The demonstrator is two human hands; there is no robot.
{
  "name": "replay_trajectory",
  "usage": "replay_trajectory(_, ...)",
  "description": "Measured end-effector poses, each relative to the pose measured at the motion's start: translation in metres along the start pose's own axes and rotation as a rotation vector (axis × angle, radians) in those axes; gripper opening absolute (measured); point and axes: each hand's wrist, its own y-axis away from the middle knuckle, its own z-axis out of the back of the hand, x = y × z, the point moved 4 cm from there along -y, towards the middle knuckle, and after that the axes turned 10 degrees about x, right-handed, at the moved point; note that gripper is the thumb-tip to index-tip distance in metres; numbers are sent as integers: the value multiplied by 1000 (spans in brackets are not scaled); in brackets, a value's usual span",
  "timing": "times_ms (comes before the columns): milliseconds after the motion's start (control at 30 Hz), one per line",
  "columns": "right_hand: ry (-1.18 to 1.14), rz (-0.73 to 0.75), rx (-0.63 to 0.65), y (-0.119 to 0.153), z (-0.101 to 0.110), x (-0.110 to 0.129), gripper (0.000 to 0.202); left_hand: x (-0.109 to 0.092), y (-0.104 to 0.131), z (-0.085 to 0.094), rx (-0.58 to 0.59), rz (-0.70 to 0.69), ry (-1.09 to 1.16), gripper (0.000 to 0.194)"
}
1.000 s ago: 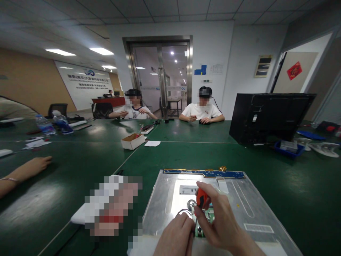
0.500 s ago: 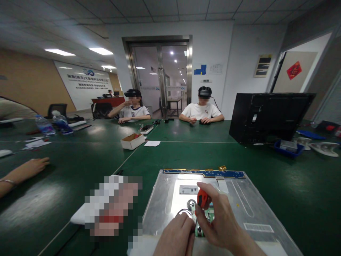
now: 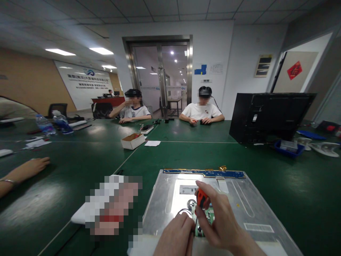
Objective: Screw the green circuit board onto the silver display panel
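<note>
though far from box and monitor, right hand snug round screwdriver, left hand, grip unclear

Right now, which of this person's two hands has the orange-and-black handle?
The right hand, which grips the orange-and-black handle from above. The left hand is off that handle, lower in view at the green circuit board.

Screwdriver handle: orange-red with black. Circuit board: green. Metal panel: silver-grey. Edge board: blue. Tabletop: dark green.
</note>
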Motion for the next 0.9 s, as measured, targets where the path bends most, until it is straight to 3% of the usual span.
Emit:
replay_trajectory(133,-3,7,-4,-1,2,2,55,4,-1,-8,35,13,-21,26)
replay_trajectory(367,50,-11,-39,-1,1,3,49,-3,2,4,16,-16,8,25)
replay_trajectory(633,47,-24,-34,1,-5,-2,38,-1,1,2,-15,-18,20,25)
replay_trajectory(900,-46,17,0,-1,0,2,53,-12,0,17,37,-7,18,24)
